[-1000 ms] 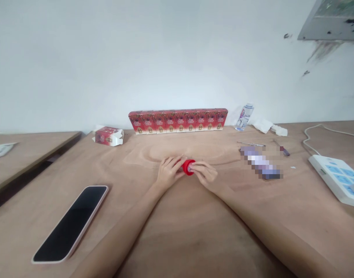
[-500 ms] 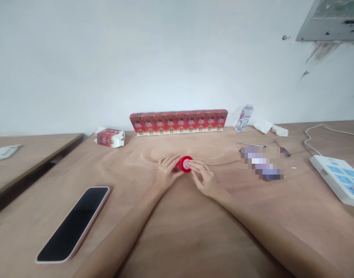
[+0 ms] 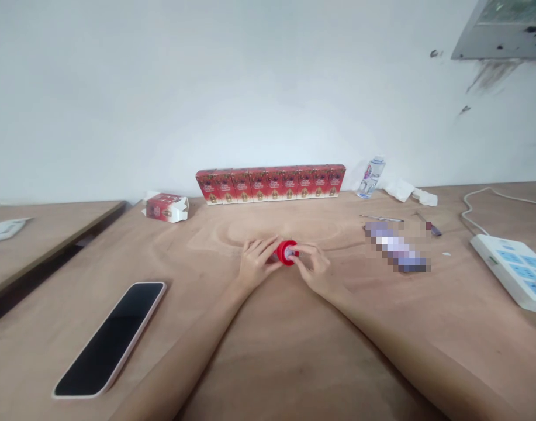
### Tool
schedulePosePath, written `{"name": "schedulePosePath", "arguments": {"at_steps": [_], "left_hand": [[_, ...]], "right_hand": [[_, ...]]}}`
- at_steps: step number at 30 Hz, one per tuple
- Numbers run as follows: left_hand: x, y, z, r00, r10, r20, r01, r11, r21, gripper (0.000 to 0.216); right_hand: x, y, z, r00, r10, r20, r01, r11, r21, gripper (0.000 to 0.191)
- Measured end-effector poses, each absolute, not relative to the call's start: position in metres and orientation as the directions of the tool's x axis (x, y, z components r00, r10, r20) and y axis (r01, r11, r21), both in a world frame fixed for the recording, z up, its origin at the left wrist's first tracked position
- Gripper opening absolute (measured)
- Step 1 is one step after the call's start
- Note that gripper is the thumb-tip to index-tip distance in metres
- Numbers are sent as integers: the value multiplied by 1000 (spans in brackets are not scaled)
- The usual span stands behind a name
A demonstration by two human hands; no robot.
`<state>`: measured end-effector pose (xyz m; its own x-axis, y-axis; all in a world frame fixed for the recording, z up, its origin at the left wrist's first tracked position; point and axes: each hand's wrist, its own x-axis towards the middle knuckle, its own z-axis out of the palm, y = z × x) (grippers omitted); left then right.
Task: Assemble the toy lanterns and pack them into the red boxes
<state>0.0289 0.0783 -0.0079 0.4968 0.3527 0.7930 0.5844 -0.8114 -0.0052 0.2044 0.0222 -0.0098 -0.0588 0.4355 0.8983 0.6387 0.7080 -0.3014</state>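
Note:
A small red round object (image 3: 286,252) with a raised rim and a pale centre is held just above or on the wooden table; its kind I cannot make out. My left hand (image 3: 255,263) is closed around its left side, fingers over the top and thumb below. From the right, my right hand (image 3: 314,268) pinches with thumb and forefinger at the pale centre. A small dark and red bit shows between those fingertips, too small to name.
Several red printed boxes (image 3: 274,186) stand in a row by the wall. An opened box (image 3: 166,207) lies left of them. A phone (image 3: 112,339) lies front left. To the right are a bottle (image 3: 371,176), crumpled tissue (image 3: 399,190), a blurred-out item (image 3: 397,247) and a power strip (image 3: 513,269).
The red object has shifted slightly right and turned its rim more to the right. My right fingers have gone from lying over its centre to pinching there.

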Motion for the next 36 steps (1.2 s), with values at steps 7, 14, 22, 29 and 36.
{"name": "schedulePosePath", "arguments": {"at_steps": [7,14,22,29,36], "left_hand": [[29,79,-9,427,409,806,599,-796,86,38],[33,75,-7,440,384,811,546,-832,97,39],[30,78,-8,468,364,806,573,-819,37,38],[30,79,-9,477,354,804,576,-817,18,36],[28,82,-18,468,337,817,594,-804,-8,43]], "right_hand": [[205,20,-9,-178,475,862,610,740,-282,36],[207,22,-6,50,517,854,562,693,-452,21],[210,22,-2,-29,496,868,592,708,-384,14],[213,24,-7,-83,486,870,638,697,-328,15],[214,26,-15,-75,488,870,635,696,-335,16]]}}
